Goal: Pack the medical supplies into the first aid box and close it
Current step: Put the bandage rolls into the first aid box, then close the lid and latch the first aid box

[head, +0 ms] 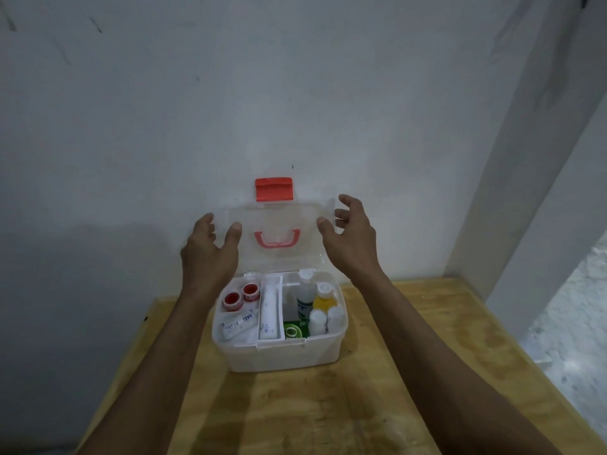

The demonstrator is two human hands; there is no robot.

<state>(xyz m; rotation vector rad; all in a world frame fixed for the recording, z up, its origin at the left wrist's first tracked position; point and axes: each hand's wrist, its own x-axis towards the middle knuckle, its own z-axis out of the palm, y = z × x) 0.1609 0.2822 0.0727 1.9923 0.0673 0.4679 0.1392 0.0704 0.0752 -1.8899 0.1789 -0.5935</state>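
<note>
The white first aid box (pixel 282 354) stands on the wooden table with its clear lid (pixel 277 221) raised upright against the wall. The lid carries a red latch (pixel 274 189) on top and a pink handle (pixel 277 241). Inside lie two red tape rolls (pixel 239 296), flat sachets (pixel 237 323), a white tube in the tray (pixel 269 310), several bottles (pixel 320 303) and a green roll (pixel 292 331). My left hand (pixel 210 247) hovers at the lid's left edge, fingers spread. My right hand (pixel 348 234) is at the lid's right edge, fingers curled around it; contact is unclear.
The wooden table (pixel 328 405) reaches to the white wall behind the box. A white pillar (pixel 525 224) stands at the right, with pale floor beyond the table's right edge. The table's left edge drops off near my left forearm.
</note>
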